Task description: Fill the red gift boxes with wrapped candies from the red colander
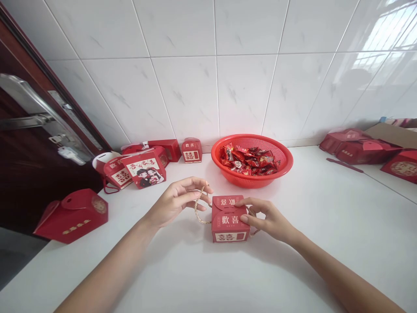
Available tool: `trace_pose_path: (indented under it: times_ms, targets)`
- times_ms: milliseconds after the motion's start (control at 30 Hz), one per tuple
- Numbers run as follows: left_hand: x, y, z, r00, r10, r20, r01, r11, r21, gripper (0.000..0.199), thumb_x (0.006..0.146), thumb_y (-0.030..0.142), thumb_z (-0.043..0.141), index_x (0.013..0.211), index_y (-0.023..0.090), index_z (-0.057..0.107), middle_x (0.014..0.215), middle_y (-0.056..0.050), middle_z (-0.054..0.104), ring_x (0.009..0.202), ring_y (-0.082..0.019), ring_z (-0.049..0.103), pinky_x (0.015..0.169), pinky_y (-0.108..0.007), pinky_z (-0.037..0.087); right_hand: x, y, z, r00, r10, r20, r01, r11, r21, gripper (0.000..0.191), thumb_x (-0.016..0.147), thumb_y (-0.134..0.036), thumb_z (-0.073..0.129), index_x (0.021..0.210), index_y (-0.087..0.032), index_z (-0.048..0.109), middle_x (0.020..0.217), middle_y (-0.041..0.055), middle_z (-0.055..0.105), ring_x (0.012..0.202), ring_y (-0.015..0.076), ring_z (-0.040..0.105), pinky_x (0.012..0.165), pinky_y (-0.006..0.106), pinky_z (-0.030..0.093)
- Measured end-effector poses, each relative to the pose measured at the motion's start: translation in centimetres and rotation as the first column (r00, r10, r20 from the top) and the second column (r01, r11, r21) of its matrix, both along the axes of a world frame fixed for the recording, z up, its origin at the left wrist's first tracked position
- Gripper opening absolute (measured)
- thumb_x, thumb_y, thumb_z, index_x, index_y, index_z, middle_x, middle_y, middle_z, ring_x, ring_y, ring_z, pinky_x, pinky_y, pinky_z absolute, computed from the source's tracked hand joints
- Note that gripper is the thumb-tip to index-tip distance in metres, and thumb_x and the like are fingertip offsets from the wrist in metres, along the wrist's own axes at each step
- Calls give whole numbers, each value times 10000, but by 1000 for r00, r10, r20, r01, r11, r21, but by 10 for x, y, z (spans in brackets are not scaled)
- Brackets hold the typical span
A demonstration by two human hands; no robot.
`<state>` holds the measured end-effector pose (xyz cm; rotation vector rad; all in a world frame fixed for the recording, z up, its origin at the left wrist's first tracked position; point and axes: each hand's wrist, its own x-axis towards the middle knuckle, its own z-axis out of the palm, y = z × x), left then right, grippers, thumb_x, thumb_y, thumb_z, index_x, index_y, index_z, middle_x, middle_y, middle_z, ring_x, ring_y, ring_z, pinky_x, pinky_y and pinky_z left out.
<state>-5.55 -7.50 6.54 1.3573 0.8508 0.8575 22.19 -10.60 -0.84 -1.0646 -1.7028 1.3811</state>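
A small red gift box (230, 222) with white characters rests on the white table in front of me. Its two top flaps meet in the middle. A twisted gold cord handle (196, 214) loops out from its left side, and part of another cord (254, 232) shows at the right. My left hand (182, 196) has the left cord loop between thumb and fingers, just left of the box. My right hand (265, 217) rests with thumb and fingertips on the right part of the box's top.
Behind the box stands a red plastic basket (252, 181) of wrapped candies (250, 161). Several red boxes, including one with a cartoon couple (148, 171), sit at the left, near a dark door (19, 143). More red boxes (368, 150) lie at the right against the tiled wall (244, 95).
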Motion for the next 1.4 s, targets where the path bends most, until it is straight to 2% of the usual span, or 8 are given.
trace_pose_path:
  times_ms: [233, 400, 633, 867, 1033, 1133, 1267, 1400]
  targets:
    - [2, -1, -3, 1000, -9, 7, 9, 1000, -2, 268, 799, 277, 783, 1019, 179, 665, 950, -85, 776, 862, -235, 755, 727, -318, 603, 0, 0, -1, 1000, 6, 7, -6, 1000, 3, 439, 883, -509, 669, 1200, -206, 643, 710, -4, 633, 606, 152, 636, 595, 313, 597]
    - [4, -1, -5, 1000, 8, -26, -7, 1000, 10, 301, 778, 315, 815, 992, 178, 654, 892, -68, 785, 821, -227, 765, 763, -327, 601, 1, -1, -2, 1000, 11, 13, -11, 1000, 15, 431, 886, -516, 664, 1186, -209, 638, 670, -20, 605, 602, 153, 635, 596, 306, 598]
    - [8, -4, -6, 999, 33, -33, -32, 999, 22, 300, 757, 336, 830, 925, 173, 642, 795, -39, 760, 698, -201, 750, 657, -292, 575, 0, -1, -1, 1000, 17, 6, -17, 1000, 7, 446, 878, -531, 666, 1188, -211, 642, 708, -8, 636, 585, 147, 632, 581, 306, 601]
    - [17, -8, -16, 999, -6, -34, 6, 1000, 1, 298, 785, 395, 801, 893, 161, 651, 709, -16, 709, 591, -147, 686, 563, -244, 524, 1, -1, 1, 999, 30, -16, -30, 999, -21, 484, 878, -548, 660, 1222, -209, 630, 744, 1, 644, 574, 143, 626, 564, 307, 590]
    - [27, -14, -25, 994, -43, -102, 42, 999, -16, 271, 809, 400, 764, 914, 171, 664, 829, -44, 712, 704, -150, 669, 651, -270, 546, 5, 1, 3, 994, 42, -98, -39, 999, 30, 457, 982, -539, 496, 1248, -194, 636, 655, -13, 577, 562, 128, 574, 529, 260, 507]
    - [30, -16, -29, 989, -57, -137, 61, 998, 24, 279, 811, 408, 750, 947, 174, 680, 871, -48, 707, 727, -148, 651, 695, -289, 552, 10, 3, 4, 991, 57, -119, -56, 998, 8, 446, 976, -496, 535, 1287, -184, 603, 613, -26, 567, 571, 136, 584, 541, 254, 486]
    - [31, -18, -33, 980, -40, -194, 55, 996, 70, 291, 829, 398, 729, 1014, 176, 692, 916, -63, 726, 778, -171, 666, 755, -316, 551, 15, 4, 4, 978, 95, -188, -111, 991, -76, 448, 950, -421, 590, 1332, -188, 563, 654, -18, 603, 627, 154, 627, 576, 270, 507]
    - [31, -18, -33, 975, -40, -219, 58, 996, 74, 287, 831, 390, 724, 1019, 175, 701, 945, -71, 740, 826, -195, 684, 782, -328, 547, 16, 5, 5, 949, 129, -288, -159, 984, -82, 430, 891, -293, 632, 1304, -189, 571, 716, -8, 643, 656, 158, 649, 630, 304, 527]
